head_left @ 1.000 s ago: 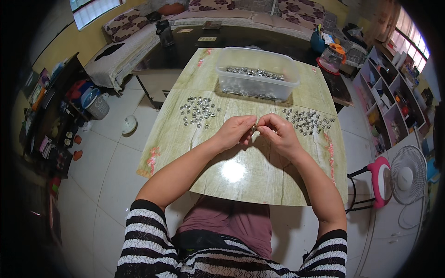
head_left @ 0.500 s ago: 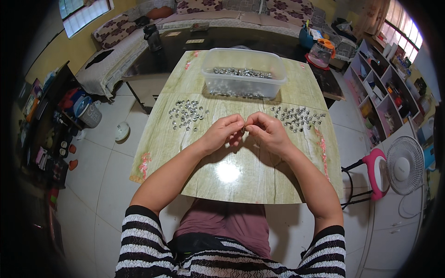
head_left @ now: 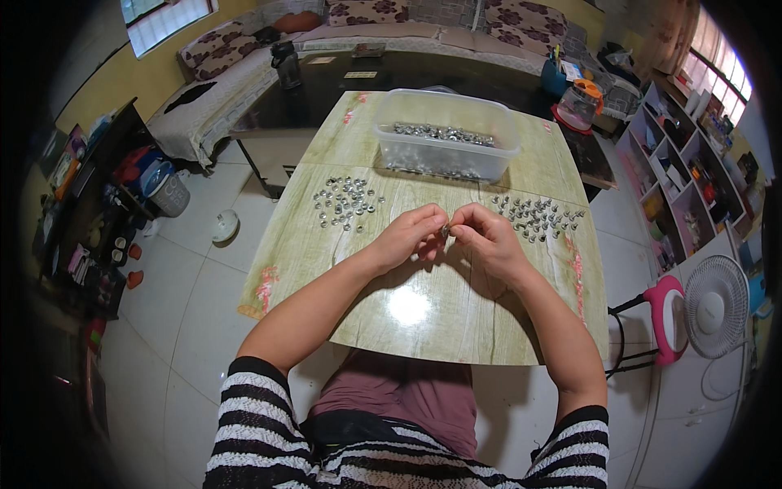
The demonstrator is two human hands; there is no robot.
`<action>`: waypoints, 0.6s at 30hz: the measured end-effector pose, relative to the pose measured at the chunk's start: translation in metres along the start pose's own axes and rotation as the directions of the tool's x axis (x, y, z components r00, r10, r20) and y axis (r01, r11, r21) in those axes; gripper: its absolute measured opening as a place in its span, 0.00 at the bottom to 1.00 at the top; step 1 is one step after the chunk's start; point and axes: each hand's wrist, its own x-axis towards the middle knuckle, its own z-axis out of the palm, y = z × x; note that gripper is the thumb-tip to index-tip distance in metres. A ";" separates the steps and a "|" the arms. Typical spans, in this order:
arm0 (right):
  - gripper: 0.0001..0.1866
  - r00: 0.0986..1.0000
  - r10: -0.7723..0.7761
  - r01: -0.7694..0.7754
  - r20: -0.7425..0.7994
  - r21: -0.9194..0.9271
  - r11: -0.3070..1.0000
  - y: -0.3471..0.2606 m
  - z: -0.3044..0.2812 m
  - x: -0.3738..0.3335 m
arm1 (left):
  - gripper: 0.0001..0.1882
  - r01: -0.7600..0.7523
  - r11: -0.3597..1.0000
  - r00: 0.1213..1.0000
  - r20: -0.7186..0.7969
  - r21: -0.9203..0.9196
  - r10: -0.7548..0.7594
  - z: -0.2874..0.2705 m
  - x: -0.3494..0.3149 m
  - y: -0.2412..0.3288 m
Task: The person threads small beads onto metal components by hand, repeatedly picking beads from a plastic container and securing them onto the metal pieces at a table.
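Observation:
Over the middle of the table [head_left: 391, 334], my left hand [head_left: 410, 236] and my right hand [head_left: 494, 242] meet at the fingertips. Both are closed, pinching a small dark metal piece [head_left: 445, 231] between thumbs and forefingers; its exact shape is too small to make out. To the left of my hands lies a loose group of small round silvery metal pieces [head_left: 346, 201], flat and ring-like. On the right is a group of small metal pieces with stems [head_left: 538, 218], like studs. Behind my hands stands a clear plastic tub [head_left: 446, 160] with many silvery metal pieces [head_left: 444, 134] in it.
A dark table [head_left: 326, 106] adjoins the far side, with a black flask [head_left: 286, 65] and a lidded clear jug [head_left: 577, 104] on it. To the right are a fan [head_left: 717, 306], a pink-backed chair [head_left: 669, 324] and shelves [head_left: 680, 167]. A bin [head_left: 169, 194] stands at left.
The whole view has shifted, so the table and tub appear slightly further right. My hands stay together at the fingertips, and the small metal piece between them shows more clearly.

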 end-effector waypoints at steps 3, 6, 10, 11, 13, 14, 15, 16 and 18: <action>0.05 1.000 0.006 -0.005 0.029 -0.022 1.000 0.001 -0.002 0.000 | 0.13 0.038 0.999 0.999 0.023 -0.030 -0.037 -0.002 0.000 0.002; 0.05 0.998 -0.014 0.017 0.060 -0.047 0.999 0.003 -0.001 0.001 | 0.12 0.057 0.998 0.998 -0.001 -0.007 -0.057 -0.004 0.003 -0.005; 0.05 0.999 0.039 -0.039 0.018 0.008 0.999 0.003 -0.002 0.001 | 0.12 0.021 0.998 1.000 -0.008 -0.057 -0.022 -0.002 0.000 0.002; 0.05 1.000 0.014 -0.014 0.022 0.001 1.000 0.004 -0.002 0.001 | 0.12 0.026 0.999 1.000 0.006 -0.029 -0.026 -0.002 0.000 0.003; 0.05 1.000 -0.011 0.011 0.026 -0.006 1.000 0.006 -0.003 0.001 | 0.11 0.030 1.000 0.999 0.019 0.000 -0.030 -0.002 0.000 0.001; 0.05 0.999 -0.003 0.004 0.040 -0.009 1.000 0.007 -0.003 0.001 | 0.11 0.044 0.999 0.999 0.008 -0.008 -0.044 -0.002 0.001 -0.002; 0.05 0.999 0.005 -0.004 0.054 -0.012 1.000 0.007 -0.003 0.001 | 0.11 0.057 0.998 0.998 -0.004 -0.015 -0.057 -0.003 0.002 -0.004; 0.05 0.998 0.004 -0.003 0.055 -0.011 1.000 0.007 -0.003 0.001 | 0.11 0.058 0.998 0.998 -0.005 -0.014 -0.058 -0.002 0.001 -0.002; 0.05 1.000 -0.002 0.002 0.019 -0.014 1.000 0.004 -0.003 0.001 | 0.11 0.014 0.999 0.999 0.038 -0.036 -0.012 -0.002 0.000 0.002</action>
